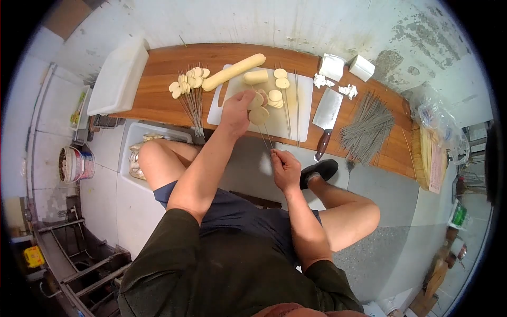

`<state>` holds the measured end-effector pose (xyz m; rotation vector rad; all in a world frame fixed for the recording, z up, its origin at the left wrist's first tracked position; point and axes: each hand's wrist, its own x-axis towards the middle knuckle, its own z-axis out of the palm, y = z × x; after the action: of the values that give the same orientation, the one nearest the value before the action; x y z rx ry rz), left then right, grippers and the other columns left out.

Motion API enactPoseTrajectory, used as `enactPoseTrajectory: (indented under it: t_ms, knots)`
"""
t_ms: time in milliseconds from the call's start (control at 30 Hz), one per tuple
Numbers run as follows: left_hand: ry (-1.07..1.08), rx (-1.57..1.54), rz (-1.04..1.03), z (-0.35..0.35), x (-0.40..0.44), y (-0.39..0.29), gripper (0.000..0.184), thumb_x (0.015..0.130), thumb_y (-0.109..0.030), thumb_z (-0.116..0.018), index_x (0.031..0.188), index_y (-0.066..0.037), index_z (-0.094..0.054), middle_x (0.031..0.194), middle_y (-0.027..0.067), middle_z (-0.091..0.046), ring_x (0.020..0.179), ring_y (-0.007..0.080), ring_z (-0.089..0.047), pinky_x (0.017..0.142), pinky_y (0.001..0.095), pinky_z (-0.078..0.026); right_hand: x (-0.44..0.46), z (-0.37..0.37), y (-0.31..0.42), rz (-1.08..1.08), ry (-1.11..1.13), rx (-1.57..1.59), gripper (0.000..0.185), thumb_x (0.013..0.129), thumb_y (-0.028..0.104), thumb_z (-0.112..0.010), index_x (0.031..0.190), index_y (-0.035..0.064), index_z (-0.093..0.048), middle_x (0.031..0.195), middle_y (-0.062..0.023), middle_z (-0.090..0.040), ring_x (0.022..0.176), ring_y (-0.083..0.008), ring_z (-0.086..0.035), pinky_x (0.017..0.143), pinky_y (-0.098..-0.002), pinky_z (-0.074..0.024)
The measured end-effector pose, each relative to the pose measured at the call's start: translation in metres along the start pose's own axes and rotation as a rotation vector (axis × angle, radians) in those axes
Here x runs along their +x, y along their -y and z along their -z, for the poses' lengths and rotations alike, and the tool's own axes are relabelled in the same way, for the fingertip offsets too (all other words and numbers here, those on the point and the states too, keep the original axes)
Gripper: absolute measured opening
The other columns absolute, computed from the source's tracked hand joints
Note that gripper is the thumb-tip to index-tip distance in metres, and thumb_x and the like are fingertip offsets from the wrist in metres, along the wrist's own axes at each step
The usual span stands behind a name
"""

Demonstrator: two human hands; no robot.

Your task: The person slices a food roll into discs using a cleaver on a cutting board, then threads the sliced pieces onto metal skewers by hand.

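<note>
Left hand [237,110] is holding the round slices [259,115] over the cutting board [277,121], fingertips partly hidden. Right fingers are closing around the skewers [269,139] at their near ends, right hand [286,170] lying closer to the body. Skewers' long axis is running from the right fingers forward and slightly left into the slices. Left hand is being the nearer one, touching them.

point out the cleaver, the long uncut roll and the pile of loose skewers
cleaver [328,108]: head view, on the broad metal blade
long uncut roll [233,72]: head view, on the middle of its side
pile of loose skewers [367,128]: head view, on the middle of the heap
</note>
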<state>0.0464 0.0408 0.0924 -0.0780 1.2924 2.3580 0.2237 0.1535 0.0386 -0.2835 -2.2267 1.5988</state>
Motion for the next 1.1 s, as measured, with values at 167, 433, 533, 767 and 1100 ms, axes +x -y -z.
enactPoseTrajectory:
  t_ms: [167,433,533,767,1100]
  knots:
    - [0.02,0.029,0.021,0.002,0.0,0.009,0.026,0.095,-0.02,-0.056,0.104,0.005,-0.058,0.097,0.0142,-0.065,0.089,0.0216,-0.064,0.078,0.0339,-0.054,-0.001,-0.003,-0.004,-0.085,-0.005,0.017,0.014,0.087,0.007,-0.063,0.095,-0.0012,-0.068,0.079,-0.0098,-0.065,0.072,-0.0165,-0.061,0.068,-0.0264,-0.0474]
    - [0.05,0.081,0.076,0.002,-0.006,0.017,0.03,0.096,-0.021,-0.055,0.107,0.006,-0.056,0.098,0.0141,-0.065,0.09,0.0218,-0.064,0.077,0.0345,-0.054,-0.001,-0.007,-0.005,-0.123,-0.027,0.048,0.012,0.087,0.01,-0.064,0.094,0.0011,-0.069,0.075,-0.0088,-0.065,0.067,-0.0156,-0.06,0.063,-0.0267,-0.0473]
    - [0.034,0.066,0.099,0.006,-0.006,0.023,0.03,0.096,-0.021,-0.055,0.107,0.007,-0.056,0.099,0.0145,-0.064,0.089,0.0221,-0.065,0.077,0.0348,-0.054,-0.004,-0.013,-0.017,-0.177,-0.017,0.124,0.014,0.088,0.011,-0.063,0.096,-0.0003,-0.068,0.076,-0.006,-0.065,0.068,-0.0129,-0.059,0.063,-0.0254,-0.0469]
    - [-0.042,0.027,0.171,0.017,0.014,0.029,0.029,0.096,-0.02,-0.054,0.11,0.005,-0.055,0.102,0.0142,-0.064,0.091,0.0228,-0.065,0.078,0.0347,-0.055,-0.011,-0.009,-0.02,-0.485,0.146,0.274,0.021,0.093,0.013,-0.057,0.107,-0.0024,-0.06,0.078,-0.0023,-0.061,0.066,-0.008,-0.054,0.06,-0.023,-0.0443]
    - [-0.198,0.223,0.155,0.061,0.071,0.03,0.025,0.093,-0.023,-0.058,0.107,-0.001,-0.058,0.097,0.0049,-0.064,0.087,0.0158,-0.062,0.077,0.0293,-0.051,0.074,0.002,-0.054,-0.421,-0.104,-0.032,0.023,0.094,0.018,-0.052,0.084,-0.0018,-0.06,0.064,-0.0052,-0.056,0.06,-0.0124,-0.052,0.057,-0.0293,-0.043]
